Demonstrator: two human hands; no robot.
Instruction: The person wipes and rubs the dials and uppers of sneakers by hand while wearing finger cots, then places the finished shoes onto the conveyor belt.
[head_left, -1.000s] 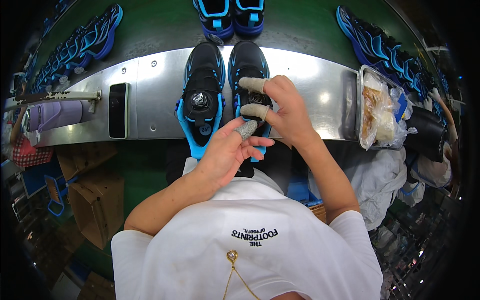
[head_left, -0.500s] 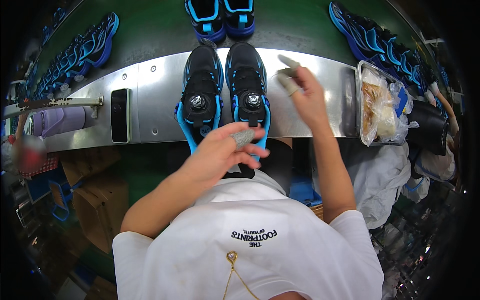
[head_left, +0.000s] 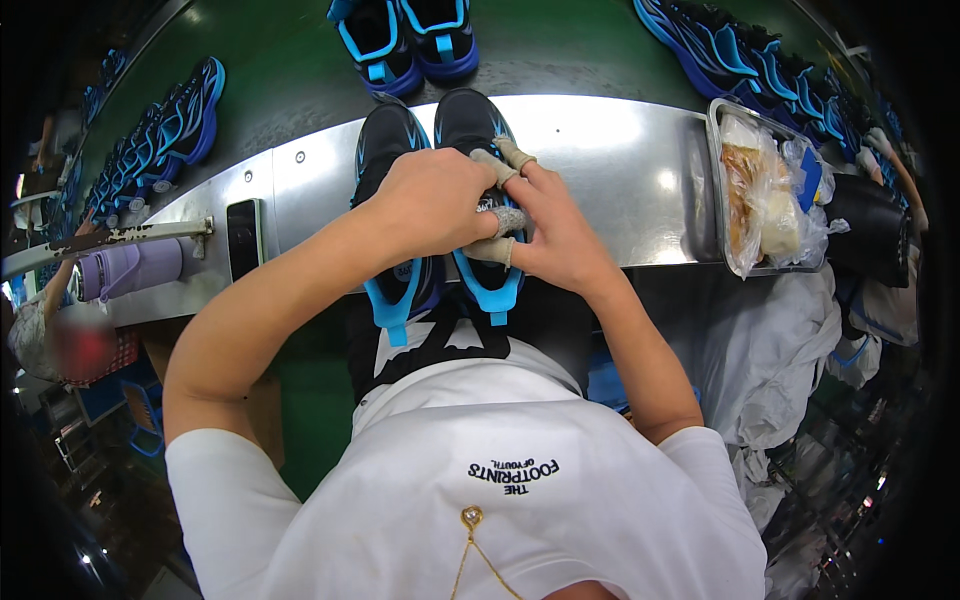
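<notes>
Two black sneakers with bright blue trim stand side by side on the metal ledge, toes away from me. Both my hands are at the right sneaker (head_left: 466, 118), around its tongue and dial, which they mostly cover. My left hand (head_left: 432, 200) reaches across from the left sneaker (head_left: 388, 128), its fingers curled against the right one. My right hand (head_left: 552, 228) grips the right sneaker's outer side, thumb and fingers bent inward. Cloth finger covers (head_left: 510, 220) wrap several fingertips. The blue heel loops hang over the ledge's near edge.
Another pair of sneakers (head_left: 447, 62) stands beyond on the green surface, with rows of them at left (head_left: 190, 120) and right (head_left: 700, 50). A phone (head_left: 243, 238) and a purple bottle (head_left: 130, 268) lie left. A metal tray (head_left: 715, 180) with plastic-wrapped items sits right.
My right hand has come in from the right and down onto the right sneaker. My left hand has moved forward from the heel to the tongue area.
</notes>
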